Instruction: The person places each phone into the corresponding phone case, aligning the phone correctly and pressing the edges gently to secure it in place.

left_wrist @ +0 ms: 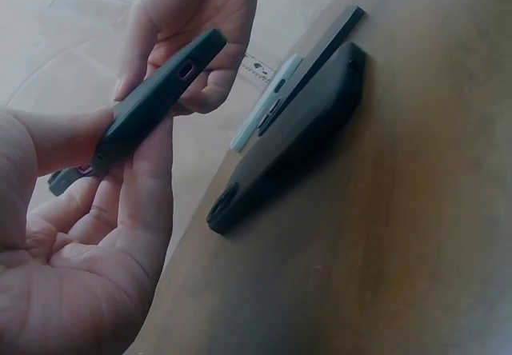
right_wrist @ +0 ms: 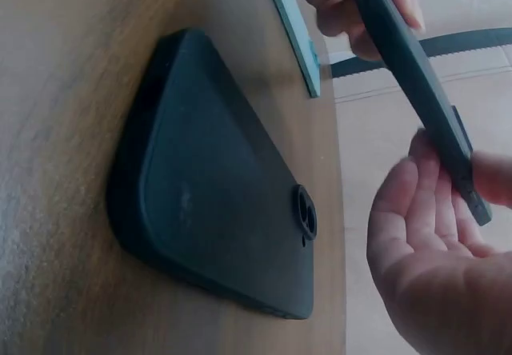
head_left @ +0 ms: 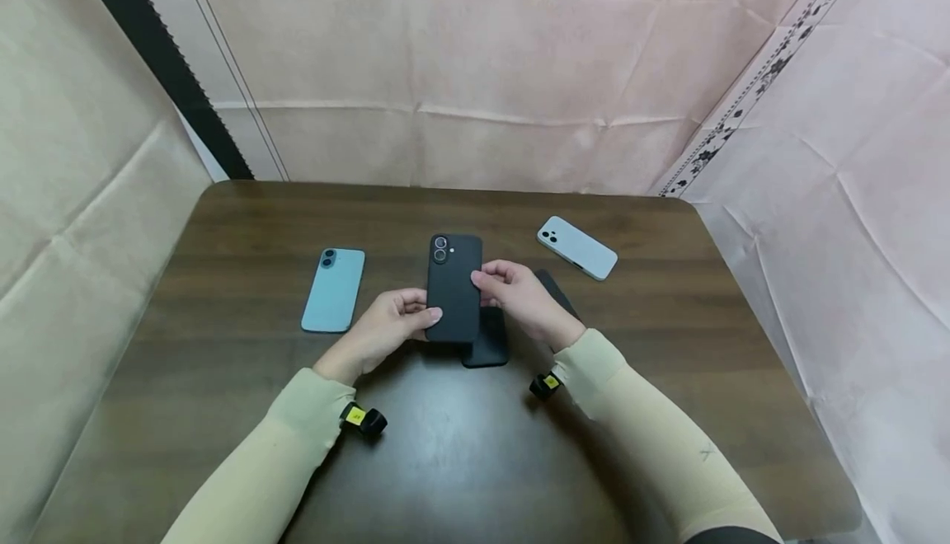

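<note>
Both hands hold up a phone in a black case [head_left: 454,301], its back and two camera lenses facing me in the head view. My left hand [head_left: 392,323] pinches its lower left edge, thumb on the back. At the upper right edge, my right hand [head_left: 525,301] pinches it between thumb and fingers. In the left wrist view, pinkish colour shows through a side cutout of the held phone [left_wrist: 156,99]. A black phone-shaped piece with a camera ring [right_wrist: 216,187] lies on the table below, partly hidden by the held phone in the head view.
On the wooden table [head_left: 445,461], a light blue phone [head_left: 334,290] lies left of the hands. A pale phone [head_left: 577,247] lies at the back right. Another dark flat phone-shaped thing [head_left: 558,290] shows partly behind the right hand. Cloth sheets [head_left: 475,49] surround the table.
</note>
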`<state>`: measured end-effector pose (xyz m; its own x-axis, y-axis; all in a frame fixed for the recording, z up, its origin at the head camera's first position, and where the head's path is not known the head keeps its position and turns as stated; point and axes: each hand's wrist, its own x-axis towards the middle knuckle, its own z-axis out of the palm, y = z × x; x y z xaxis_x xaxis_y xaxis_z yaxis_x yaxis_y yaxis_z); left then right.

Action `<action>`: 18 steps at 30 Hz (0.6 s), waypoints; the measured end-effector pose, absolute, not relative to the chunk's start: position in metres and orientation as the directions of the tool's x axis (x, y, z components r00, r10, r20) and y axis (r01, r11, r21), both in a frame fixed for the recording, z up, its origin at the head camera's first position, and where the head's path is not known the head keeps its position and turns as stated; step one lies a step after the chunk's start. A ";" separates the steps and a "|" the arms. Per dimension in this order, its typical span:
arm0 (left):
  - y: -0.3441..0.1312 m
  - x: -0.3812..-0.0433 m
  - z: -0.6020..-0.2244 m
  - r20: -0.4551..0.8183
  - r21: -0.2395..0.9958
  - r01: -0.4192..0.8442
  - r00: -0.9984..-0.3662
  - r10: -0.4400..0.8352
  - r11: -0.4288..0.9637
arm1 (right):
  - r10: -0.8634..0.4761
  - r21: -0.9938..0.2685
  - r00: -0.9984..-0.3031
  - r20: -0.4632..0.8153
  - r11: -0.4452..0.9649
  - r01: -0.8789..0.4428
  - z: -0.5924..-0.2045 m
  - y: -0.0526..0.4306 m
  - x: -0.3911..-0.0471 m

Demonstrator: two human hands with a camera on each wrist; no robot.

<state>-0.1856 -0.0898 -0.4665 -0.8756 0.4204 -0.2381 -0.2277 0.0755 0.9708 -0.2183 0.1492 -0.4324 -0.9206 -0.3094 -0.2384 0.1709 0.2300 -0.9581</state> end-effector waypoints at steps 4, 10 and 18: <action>-0.091 -0.189 -0.465 -0.218 0.975 -0.216 -0.887 0.406 0.053 | -0.340 -0.962 -0.912 -0.228 0.226 0.156 -0.434 0.148 -0.218; -0.091 -0.190 -0.463 -0.219 0.975 -0.217 -0.886 0.410 0.052 | -0.330 -0.968 -0.921 -0.206 0.204 0.143 -0.434 0.147 -0.219; -0.092 -0.188 -0.461 -0.226 0.974 -0.215 -0.886 0.404 0.072 | -0.319 -0.968 -0.919 -0.232 0.166 0.187 -0.434 0.148 -0.223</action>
<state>-0.1883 -0.0915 -0.4611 -0.8862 0.4045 -0.2258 -0.2153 0.0721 0.9739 -0.2234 0.1485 -0.4342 -0.9187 -0.3193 -0.2323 0.1871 0.1662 -0.9682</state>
